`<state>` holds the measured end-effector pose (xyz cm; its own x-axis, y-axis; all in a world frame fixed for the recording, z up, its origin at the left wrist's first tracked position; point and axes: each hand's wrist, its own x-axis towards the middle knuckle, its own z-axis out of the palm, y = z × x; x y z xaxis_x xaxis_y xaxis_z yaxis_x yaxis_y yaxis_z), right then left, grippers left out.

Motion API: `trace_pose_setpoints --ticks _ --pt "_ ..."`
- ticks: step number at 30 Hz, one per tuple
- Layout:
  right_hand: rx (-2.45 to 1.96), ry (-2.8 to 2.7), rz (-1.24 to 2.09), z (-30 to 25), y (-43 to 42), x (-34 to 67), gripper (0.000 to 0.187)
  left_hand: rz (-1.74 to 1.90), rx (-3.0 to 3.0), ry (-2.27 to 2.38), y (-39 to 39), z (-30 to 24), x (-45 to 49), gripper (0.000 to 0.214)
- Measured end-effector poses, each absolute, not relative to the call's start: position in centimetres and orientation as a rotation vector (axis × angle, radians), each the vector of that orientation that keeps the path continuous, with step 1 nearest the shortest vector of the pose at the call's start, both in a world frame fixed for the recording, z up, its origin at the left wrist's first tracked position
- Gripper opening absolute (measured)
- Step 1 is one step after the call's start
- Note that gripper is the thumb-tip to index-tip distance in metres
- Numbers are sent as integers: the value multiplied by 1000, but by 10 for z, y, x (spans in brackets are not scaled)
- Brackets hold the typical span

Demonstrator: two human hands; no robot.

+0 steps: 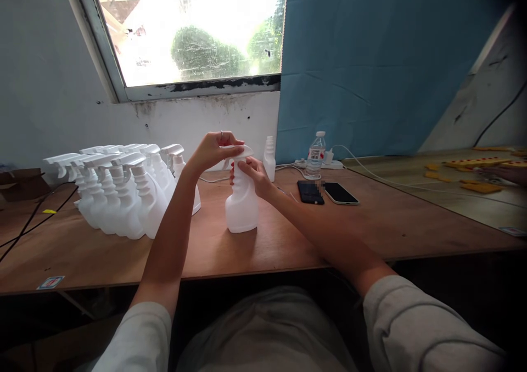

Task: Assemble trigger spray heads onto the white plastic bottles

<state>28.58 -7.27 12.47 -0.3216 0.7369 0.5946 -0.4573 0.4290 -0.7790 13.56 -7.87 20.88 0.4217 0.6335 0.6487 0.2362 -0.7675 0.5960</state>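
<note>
A white spray bottle (242,210) stands upright on the wooden table in front of me. My left hand (214,150) grips the white trigger sprayer head (244,151) on top of it, with the fingers over the head. Round the bottle's neck, just below the head, my right hand (255,174) is closed. Part of the neck is hidden behind the fingers. To the left, several white spray bottles (150,202) with trigger heads stand packed in rows. Behind my right hand is a white bottle (269,155) with no sprayer head.
The brown table (288,243) ends close to my body. Two phones (341,193), a clear water bottle (315,158) and a power strip (335,164) lie to the right. Dark cables (31,215) cross the left side. Yellow pieces (480,186) and another person's hand (508,173) are far right.
</note>
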Motion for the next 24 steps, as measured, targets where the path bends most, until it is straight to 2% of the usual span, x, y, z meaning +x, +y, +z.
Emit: trace_pose_setpoints --ticks 4,8,13,16,20,24 --pt "-252 -1459 1196 126 -71 285 42 1447 2077 681 -72 186 136 44" --pt "-351 -1486 1157 131 -70 285 42 1488 1638 429 -57 136 129 50" --pt "-779 -1513 802 140 -70 279 37 1165 1328 451 -44 66 139 57" --pt "-944 -1552 619 142 -72 277 29 1081 1251 478 -46 44 156 62" --pt "-974 -1604 500 141 -75 279 22 1103 1146 437 -54 38 166 52" --pt "-949 -1586 528 139 -74 280 22 1122 1065 379 -56 36 168 42"
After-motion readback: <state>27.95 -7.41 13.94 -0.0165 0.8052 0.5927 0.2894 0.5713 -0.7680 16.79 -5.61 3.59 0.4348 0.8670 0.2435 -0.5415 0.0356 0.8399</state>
